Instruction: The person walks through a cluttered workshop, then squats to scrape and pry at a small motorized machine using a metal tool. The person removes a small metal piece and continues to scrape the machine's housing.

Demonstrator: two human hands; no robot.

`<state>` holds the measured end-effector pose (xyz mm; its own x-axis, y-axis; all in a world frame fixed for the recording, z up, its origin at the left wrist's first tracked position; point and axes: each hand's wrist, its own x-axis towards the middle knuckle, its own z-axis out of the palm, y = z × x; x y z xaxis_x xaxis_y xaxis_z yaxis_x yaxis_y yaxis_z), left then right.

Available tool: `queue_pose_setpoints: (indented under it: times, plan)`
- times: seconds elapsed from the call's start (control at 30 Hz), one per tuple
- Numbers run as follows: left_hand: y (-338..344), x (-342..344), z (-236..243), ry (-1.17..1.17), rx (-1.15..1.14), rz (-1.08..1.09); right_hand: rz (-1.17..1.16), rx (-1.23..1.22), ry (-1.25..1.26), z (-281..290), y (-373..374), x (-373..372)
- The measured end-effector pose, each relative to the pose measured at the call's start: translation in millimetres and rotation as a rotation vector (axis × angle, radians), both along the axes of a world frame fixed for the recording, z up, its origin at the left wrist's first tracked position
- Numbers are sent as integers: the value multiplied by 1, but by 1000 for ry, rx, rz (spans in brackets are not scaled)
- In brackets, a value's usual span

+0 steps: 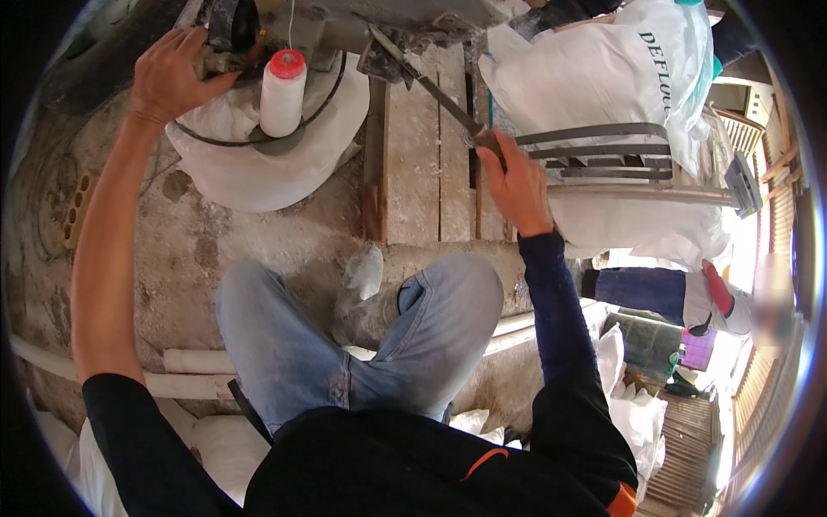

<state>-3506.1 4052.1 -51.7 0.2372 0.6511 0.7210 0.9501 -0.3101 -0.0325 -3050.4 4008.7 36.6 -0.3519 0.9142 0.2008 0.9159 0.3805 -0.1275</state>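
My left hand (170,78) is at the upper left, fingers curled on a small metal fitting (213,63) beside a dark cylindrical machine part (231,24). My right hand (517,181) grips the handle of a long, narrow metal blade (439,96), whose tip reaches up toward a dusty metal bracket (377,59). Between my hands a white thread spool with a red top (281,103) stands upright above a white sack (250,181), with a black cable curving around it.
A wooden pallet (412,172), slotted metal frame (603,151) and metal pole (637,194) lie ahead. Large white sacks (577,69) fill the upper right. Another person (646,293) is at the right. Pale pipes (198,362) and more sacks (224,439) lie around my legs.
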Motion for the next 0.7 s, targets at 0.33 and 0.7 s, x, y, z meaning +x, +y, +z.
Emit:
queue_pose_setpoints:
  times: [0.33, 0.7]
  plan:
    - [3, 2, 0, -39, -38, -6, -8, 95, 58, -15, 9, -20]
    - [-1, 7, 1, -40, 59, -57, -56, 157, 15, -25, 11, -42]
